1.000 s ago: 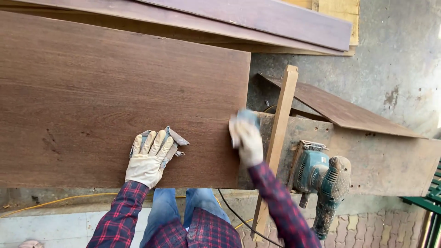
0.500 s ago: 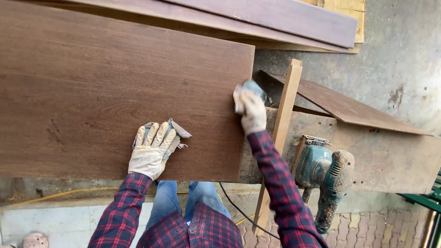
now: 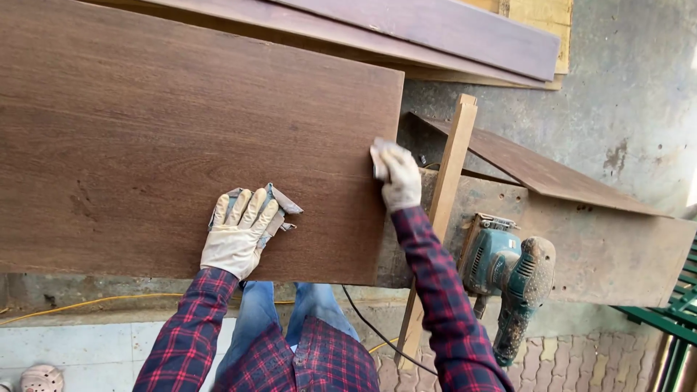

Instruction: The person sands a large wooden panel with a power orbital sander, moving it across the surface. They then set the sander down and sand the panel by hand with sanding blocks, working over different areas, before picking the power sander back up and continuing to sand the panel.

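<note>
Brown wood panel lies flat across its support. Our gloved left hand presses open-palmed on a folded sheet of sandpaper near the panel's near edge. Our right hand is closed on a sanding pad against the panel's right edge. Green power sander rests beyond that edge, apart.

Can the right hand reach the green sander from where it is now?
Probably yes. The right hand is at the board's right edge, and the sander lies lower right on the bench. Only the upright wooden strip stands between; the hand could pass over it.
</note>
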